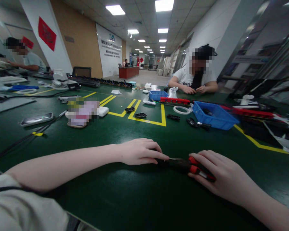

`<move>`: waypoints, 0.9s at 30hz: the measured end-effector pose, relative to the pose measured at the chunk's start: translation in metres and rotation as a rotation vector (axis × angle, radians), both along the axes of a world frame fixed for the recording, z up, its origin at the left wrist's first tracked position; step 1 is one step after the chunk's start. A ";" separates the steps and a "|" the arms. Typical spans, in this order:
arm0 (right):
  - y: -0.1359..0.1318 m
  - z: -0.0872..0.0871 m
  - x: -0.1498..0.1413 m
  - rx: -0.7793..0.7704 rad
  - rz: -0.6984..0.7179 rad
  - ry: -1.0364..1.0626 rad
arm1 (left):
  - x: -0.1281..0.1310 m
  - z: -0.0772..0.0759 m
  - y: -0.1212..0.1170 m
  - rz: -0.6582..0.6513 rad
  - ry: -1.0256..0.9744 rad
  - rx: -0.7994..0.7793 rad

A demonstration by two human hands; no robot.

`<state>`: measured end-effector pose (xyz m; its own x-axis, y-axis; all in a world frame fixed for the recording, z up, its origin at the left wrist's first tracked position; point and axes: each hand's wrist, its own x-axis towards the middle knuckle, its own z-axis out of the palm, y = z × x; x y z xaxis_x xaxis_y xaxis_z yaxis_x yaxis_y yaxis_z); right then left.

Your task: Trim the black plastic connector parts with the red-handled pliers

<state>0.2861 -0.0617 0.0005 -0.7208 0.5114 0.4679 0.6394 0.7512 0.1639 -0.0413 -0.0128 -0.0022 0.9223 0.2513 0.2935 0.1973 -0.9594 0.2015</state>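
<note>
Pliers with red and black handles (194, 169) lie low over the green table, their dark jaws pointing left. My right hand (223, 175) is closed around the handles. At the jaw end, my left hand (141, 152) has its thumb and fingers drawn together at a small black piece (161, 162), mostly hidden by the fingers and too dark to name. The left fingertips reach the tip of the pliers. Beyond my hands lie small black parts, among them one inside the yellow tape outline (141, 115) and one to its right (173, 117).
A blue bin (213, 117) stands at the right, with black cables (197, 124) before it. A smaller blue bin (158, 95) and a white tape roll (181, 110) sit farther back. Phones (36, 119) and a white case (102, 111) lie left. Across the table sits a person (195, 77).
</note>
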 end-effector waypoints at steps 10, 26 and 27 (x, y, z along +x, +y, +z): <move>0.001 0.000 -0.001 -0.014 0.005 0.008 | 0.000 0.001 0.000 -0.012 -0.010 -0.014; 0.002 0.000 -0.001 -0.080 0.001 0.004 | 0.000 0.001 0.000 -0.007 -0.024 -0.043; 0.002 0.000 -0.001 -0.071 0.005 0.004 | 0.000 0.001 -0.001 -0.007 -0.022 -0.043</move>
